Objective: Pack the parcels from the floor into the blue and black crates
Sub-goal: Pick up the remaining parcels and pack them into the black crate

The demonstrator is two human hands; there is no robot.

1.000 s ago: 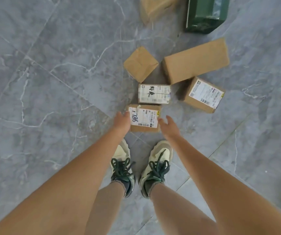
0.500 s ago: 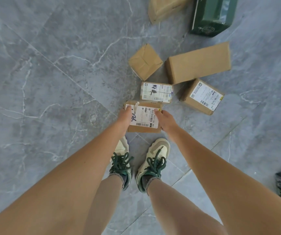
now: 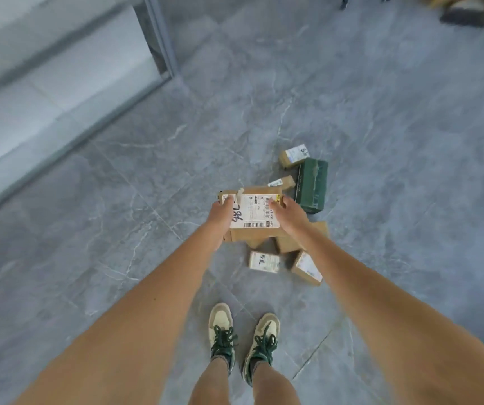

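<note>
Cardboard parcel (image 3: 253, 213) pinched at both ends by your left grip (image 3: 220, 213) and right grip (image 3: 290, 214); loosen either and it could drop.

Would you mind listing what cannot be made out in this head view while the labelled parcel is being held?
- Blue and black crates: none in the head view.
- Labelled parcel: fine print blurred; left hand and right hand cover its ends.
- Brown parcels beneath: largely hidden by the held parcel and right forearm.
- Green box: lettering too small.
- Top right corner: objects cut off.
</note>
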